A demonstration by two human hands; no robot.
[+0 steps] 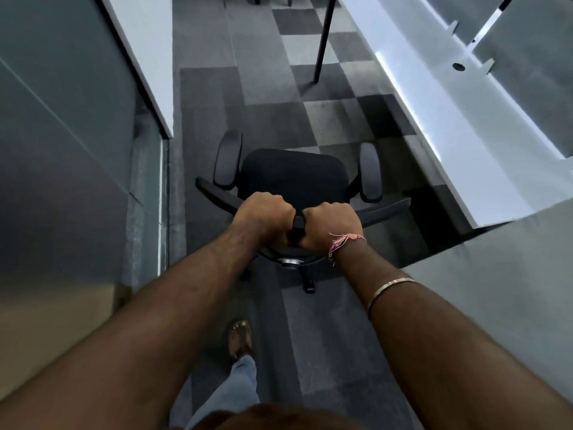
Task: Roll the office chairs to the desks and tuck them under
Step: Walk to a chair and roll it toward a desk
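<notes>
grey checkered carpet tiles [310, 88] run down an aisle, and the black office chair [294, 178] sits mid-aisle, not under anything yet. looks like mid-roll: this chair is untucked, the turn toward a desk and the push-in are left; other chairs aren't clearly in view, so the overall count is unknown. white surface [449, 125] runs along the right with a dark leg [324, 41] and open floor beneath, chair is near its edge but apart from it. second white surface [145, 57] on the left against a grey partition [62, 119]. both hands are closed tight on the top of the backrest, left hand [263, 215] and right hand [331, 226] almost touching.
</notes>
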